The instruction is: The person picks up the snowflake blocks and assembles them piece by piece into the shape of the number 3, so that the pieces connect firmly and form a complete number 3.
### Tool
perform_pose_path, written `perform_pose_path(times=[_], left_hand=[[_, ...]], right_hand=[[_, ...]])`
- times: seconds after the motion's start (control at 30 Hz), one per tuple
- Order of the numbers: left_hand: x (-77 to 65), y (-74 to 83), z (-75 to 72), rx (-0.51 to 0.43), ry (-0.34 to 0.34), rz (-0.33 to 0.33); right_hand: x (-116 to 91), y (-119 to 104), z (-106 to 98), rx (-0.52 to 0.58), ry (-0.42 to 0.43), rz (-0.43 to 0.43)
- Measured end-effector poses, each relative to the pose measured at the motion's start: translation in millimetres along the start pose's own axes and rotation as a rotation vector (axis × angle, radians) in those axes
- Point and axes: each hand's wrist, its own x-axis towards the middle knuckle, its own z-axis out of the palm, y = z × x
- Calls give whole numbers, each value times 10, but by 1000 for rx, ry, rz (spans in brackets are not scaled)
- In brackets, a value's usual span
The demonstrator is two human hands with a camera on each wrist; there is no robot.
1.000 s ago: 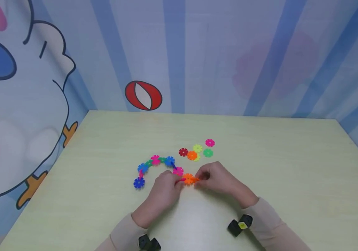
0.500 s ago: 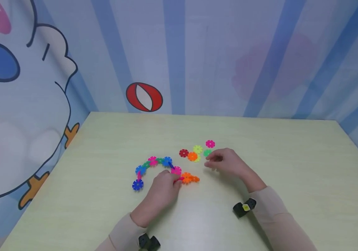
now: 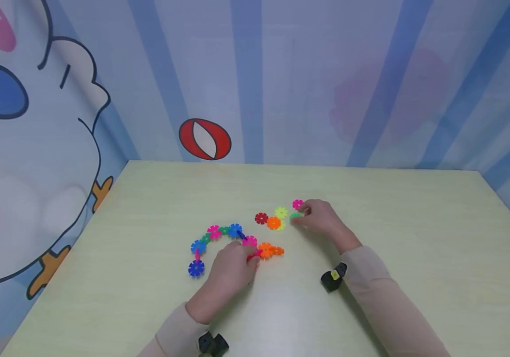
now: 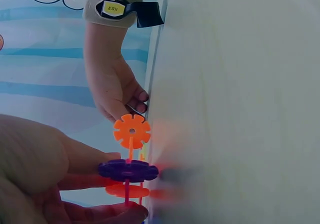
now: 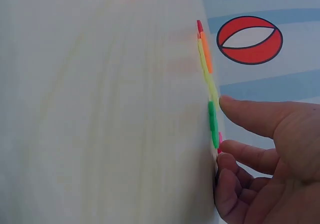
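Observation:
A curved chain of slotted plastic snowflake discs lies across the middle of the table in the head view, from a blue disc [image 3: 196, 268] at its left end to orange discs [image 3: 266, 250] at its right. My left hand [image 3: 232, 265] pinches the chain at a pink disc [image 3: 255, 254] beside the orange ones. In the left wrist view, a dark purple disc [image 4: 129, 170] and an upright orange disc [image 4: 132, 130] show beyond its fingers. My right hand [image 3: 322, 216] is at a loose green disc [image 5: 213, 124], thumb and forefinger spread to either side of it.
Close to the right hand lie more loose discs: a dark red one [image 3: 261, 218], an orange one [image 3: 274, 223] overlapping a yellow one, another yellow one [image 3: 281, 212] and a pink one [image 3: 297, 204]. Behind the table [image 3: 393, 208] hangs a printed cloth backdrop [image 3: 299, 99].
My right hand has let go of the orange end of the chain and moved up and right to the loose green disc. The left hand stays on the chain, which has shifted slightly.

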Motion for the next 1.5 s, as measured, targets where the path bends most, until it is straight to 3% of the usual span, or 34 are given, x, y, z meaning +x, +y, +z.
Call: perform_pose_path(times=[0.3, 0.53, 0.87, 1.13, 1.37, 1.5], left_hand=[[28, 47, -93, 62, 71, 3], [128, 46, -124, -36, 80, 79], [387, 84, -97, -173, -58, 205], [527, 35, -72, -119, -256, 237], [556, -7, -37, -72, -298, 271], [562, -20, -23, -69, -295, 278]], right_hand=[[27, -18, 26, -45, 8, 3], [-43, 28, 15, 2, -2, -24], [-267, 109, 19, 166, -95, -25], [-469, 152, 122, 328, -193, -58], [-588, 125, 157, 426, -259, -89], [-598, 110, 181, 455, -255, -46]])
